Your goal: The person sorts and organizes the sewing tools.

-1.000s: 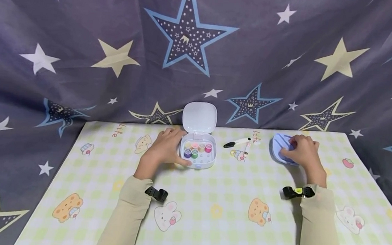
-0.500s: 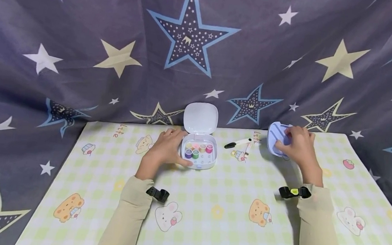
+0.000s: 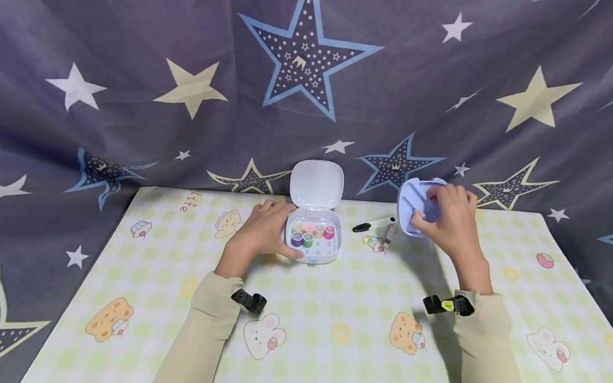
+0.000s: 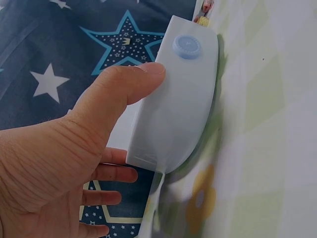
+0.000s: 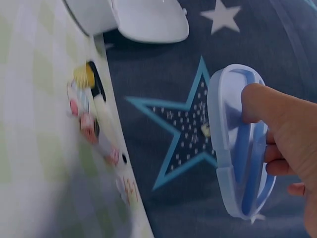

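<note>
My left hand (image 3: 260,231) holds the left side of a white box (image 3: 328,258), its thumb pressed against the front wall beside a blue round button (image 4: 187,47). The hinged lid (image 3: 316,184) stands raised at the back. Inside the box sit several small coloured thread spools (image 3: 308,239), purple, green and pink among them, with bare pegs at the front. Further right, my right hand (image 3: 453,222) pinches a light blue tray (image 3: 406,207) with raised dividers. The tray is tilted up above the table, its inner side towards the thumb (image 5: 255,99).
Between box and tray lie a slim black-and-white pen-like tool (image 3: 373,224) and a small clear tube (image 3: 388,233). A small yellow ribbed piece (image 5: 83,75) is close to them. Behind the checked tablecloth (image 3: 325,351) hangs a dark star-patterned curtain (image 3: 403,90).
My right hand has lifted the blue tray off the table and carried it left, towards the box, tilting it. The left hand keeps its hold on the white box.
</note>
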{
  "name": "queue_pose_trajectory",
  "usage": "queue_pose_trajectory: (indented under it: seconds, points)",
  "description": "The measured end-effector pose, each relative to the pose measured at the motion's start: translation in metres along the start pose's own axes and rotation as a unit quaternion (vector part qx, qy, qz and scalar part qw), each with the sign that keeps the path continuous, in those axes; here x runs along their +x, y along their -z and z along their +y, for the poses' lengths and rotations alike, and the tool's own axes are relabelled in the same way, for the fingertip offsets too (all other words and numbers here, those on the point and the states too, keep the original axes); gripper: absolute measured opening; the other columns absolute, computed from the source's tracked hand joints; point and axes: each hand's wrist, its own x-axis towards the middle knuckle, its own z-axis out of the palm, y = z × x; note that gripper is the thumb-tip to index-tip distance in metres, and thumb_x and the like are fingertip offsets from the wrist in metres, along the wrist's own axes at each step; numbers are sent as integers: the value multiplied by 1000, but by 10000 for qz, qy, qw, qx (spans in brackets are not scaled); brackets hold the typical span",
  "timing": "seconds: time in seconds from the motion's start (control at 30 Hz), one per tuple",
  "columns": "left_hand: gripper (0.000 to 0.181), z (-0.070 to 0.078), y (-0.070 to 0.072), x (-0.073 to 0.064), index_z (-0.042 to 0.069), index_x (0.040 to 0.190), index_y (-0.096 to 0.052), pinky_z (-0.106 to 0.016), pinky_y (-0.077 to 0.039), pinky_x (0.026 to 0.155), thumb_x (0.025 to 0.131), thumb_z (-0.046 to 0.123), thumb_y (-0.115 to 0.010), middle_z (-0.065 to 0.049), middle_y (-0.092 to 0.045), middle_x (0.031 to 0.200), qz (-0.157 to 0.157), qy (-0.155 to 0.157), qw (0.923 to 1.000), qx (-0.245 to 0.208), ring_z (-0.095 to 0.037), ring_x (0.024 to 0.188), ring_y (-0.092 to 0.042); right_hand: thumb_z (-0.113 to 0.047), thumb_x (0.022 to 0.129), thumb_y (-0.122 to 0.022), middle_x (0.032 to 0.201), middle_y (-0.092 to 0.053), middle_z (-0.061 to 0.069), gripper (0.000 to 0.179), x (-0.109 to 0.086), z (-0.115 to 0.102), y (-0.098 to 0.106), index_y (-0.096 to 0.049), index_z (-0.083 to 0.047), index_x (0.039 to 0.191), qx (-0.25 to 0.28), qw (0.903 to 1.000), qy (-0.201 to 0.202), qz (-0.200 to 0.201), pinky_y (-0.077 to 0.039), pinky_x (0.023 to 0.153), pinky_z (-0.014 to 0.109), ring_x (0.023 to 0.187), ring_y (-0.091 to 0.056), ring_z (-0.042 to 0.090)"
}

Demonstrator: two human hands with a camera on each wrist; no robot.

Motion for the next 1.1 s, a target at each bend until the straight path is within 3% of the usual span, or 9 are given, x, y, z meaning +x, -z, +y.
queue_pose_trajectory:
  seconds: [0.23, 0.53, 0.8, 1.1]
  points:
    - [112, 0, 0, 0, 9, 150, -45, -57, -31, 120, 61, 59, -92, -11, -52, 148, -52, -45, 10000, -7, -34, 136, -44, -24, 74, -68, 92, -64, 20, 37, 5, -27, -4, -61, 3, 99, 2, 9972, 678, 321, -38, 91, 59, 85, -54, 38]
    - [111, 2, 1, -2, 9, 148, -46, -55, -32, 119, 60, 57, -93, -9, -54, 146, 45, -55, 10000, -28, -33, 134, -45, -23, 75, -66, 91, -63, 18, 34, 11, -56, -4, -60, 1, 98, -47, 9909, 1216, 578, -41, 87, 58, 83, -58, 37]
    - [109, 0, 2, -3, 9, 147, -47, -56, -32, 119, 61, 57, -93, -9, -54, 146, 67, -54, 9999, -56, -33, 134, -45, -27, 78, -64, 93, -63, 16, 35, 14, -78, -9, -63, 1, 100, -164, 9864, 1542, 553, -44, 85, 56, 83, -58, 36]
    - [108, -1, 0, -3, 9, 146, -49, -56, -35, 117, 60, 57, -93, -9, -56, 144, 132, -132, 9998, -27, -32, 131, -47, -21, 77, -68, 93, -63, 17, 32, 20, -100, -27, -63, 2, 99, -56, 9796, 1938, 538, -47, 83, 52, 87, -60, 36]
